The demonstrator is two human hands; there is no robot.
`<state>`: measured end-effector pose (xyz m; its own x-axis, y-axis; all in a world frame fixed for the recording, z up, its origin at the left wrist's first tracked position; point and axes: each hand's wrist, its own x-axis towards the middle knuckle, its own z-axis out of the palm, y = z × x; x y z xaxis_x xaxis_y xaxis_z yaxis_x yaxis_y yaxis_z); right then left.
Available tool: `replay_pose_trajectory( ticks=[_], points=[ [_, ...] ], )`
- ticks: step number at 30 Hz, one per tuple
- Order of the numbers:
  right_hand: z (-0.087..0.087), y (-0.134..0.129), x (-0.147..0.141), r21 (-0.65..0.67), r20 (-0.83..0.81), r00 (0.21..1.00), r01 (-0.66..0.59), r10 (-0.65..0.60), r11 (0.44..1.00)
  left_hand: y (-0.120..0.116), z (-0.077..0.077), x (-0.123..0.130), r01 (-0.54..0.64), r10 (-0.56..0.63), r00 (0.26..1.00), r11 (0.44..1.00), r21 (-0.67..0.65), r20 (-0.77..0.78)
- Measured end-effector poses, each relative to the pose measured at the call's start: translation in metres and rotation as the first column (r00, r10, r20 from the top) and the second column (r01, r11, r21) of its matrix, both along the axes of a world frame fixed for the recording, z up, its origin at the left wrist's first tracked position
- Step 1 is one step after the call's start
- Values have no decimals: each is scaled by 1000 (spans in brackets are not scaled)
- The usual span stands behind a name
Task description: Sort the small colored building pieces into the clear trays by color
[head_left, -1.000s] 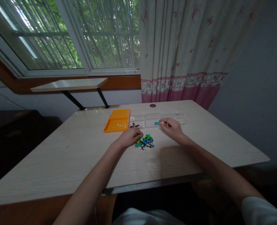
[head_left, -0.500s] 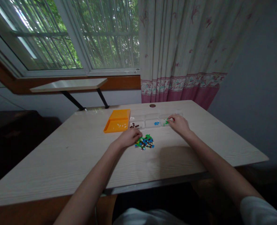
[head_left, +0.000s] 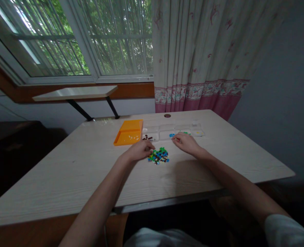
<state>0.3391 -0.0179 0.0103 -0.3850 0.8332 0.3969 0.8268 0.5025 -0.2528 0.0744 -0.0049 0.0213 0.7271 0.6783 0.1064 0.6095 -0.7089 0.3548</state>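
A heap of small building bricks (head_left: 159,156) in green, blue, dark brown, yellow and white lies on the table. At its left edge is my left hand (head_left: 139,150), fingers curled together; whatever they hold is too small to make out. My right hand (head_left: 186,143) hovers by the near edge of a clear divided tray (head_left: 163,136), its thumb and fingers drawn together in a pinch with any content hidden. Dark brown bricks (head_left: 147,137), blue bricks (head_left: 172,135), green bricks (head_left: 185,132) and yellow bricks (head_left: 198,132) lie in separate compartments; my right hand partly covers the green ones.
An open orange case (head_left: 132,126) with several white pieces (head_left: 133,137) stands left of the tray. Behind it a raised shelf (head_left: 77,92) on black legs rises at the table's back left. A round brown cable cover (head_left: 167,116) sits near the back edge of the wooden table (head_left: 90,178).
My right hand has come from the green compartment toward the left and nearer to me, uncovering the yellow bricks. My left hand has hardly moved, staying beside the heap.
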Motion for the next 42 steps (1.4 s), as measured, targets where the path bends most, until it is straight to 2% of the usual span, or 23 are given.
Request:
replay_pose_trajectory(
  ticks=[5, 10, 13, 15, 18, 21, 27, 38, 40, 42],
  points=[
    [-3, -12, -19, -16, 18, 990, -137, 137, 990, -1, 0, 3, 27, -27, 999, 1000, -7, 23],
    [-5, -17, -25, -18, 21, 981, -192, 193, 981, -5, -2, 7, -74, 78, 994, 996, -58, 71],
    [-5, -17, -25, -8, 12, 978, -207, 207, 978, -6, -4, 11, -112, 138, 970, 984, -136, 200],
    [-5, -18, -26, 13, -9, 978, -210, 210, 978, -7, -6, 17, -130, 207, 919, 962, -238, 336],
    [-4, -19, -28, 60, -50, 981, -187, 190, 981, -8, -9, 27, -108, 339, 782, 901, -421, 523],
    [-3, -22, -34, 86, -62, 985, -154, 160, 984, -9, -11, 36, -47, 421, 694, 836, -546, 585],
    [-5, -24, -41, 135, -65, 988, -128, 138, 982, -12, -9, 43, 5, 408, 697, 819, -573, 590],
    [-1, -23, -38, 204, -77, 979, -169, 188, 964, -14, -7, 42, 47, 459, 698, 737, -675, 550],
    [-2, -23, -37, 210, -77, 978, -174, 194, 962, -13, -9, 42, 51, 456, 698, 737, -673, 552],
    [-2, -22, -36, 207, -90, 977, -172, 194, 963, -11, -11, 41, 39, 441, 700, 762, -647, 561]
  ],
)
